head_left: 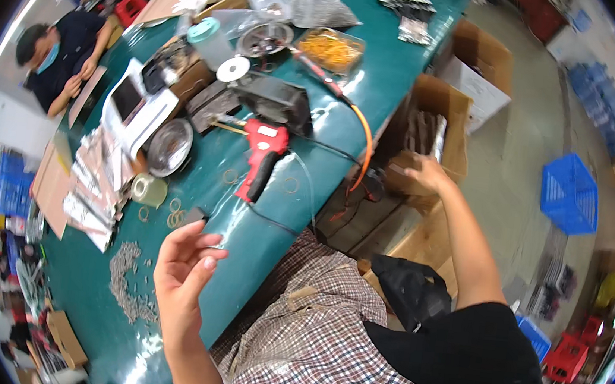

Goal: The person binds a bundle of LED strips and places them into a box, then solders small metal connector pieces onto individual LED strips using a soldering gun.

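My left hand (185, 269) is raised over the near part of the green table, fingers loosely curled and apart, with nothing visible between them. A small dark piece (195, 215) shows just beyond its fingertips. Off the table's right edge, my right hand (430, 176) reaches to an open cardboard box (457, 136) with long brownish strips (423, 133) standing in it. Its thumb and fingers look parted, and I make out nothing held. A red and black soldering gun (263, 153) lies on the table ahead of my left hand.
Small grey parts (125, 285) are heaped left of my left hand, near tan rings (176, 216). A metal bowl (170, 146), tape roll (149, 190) and flat strips (94, 188) lie beyond. Cables cross the table's right edge. A co-worker (67, 54) sits across; a blue crate (570, 193) stands right.
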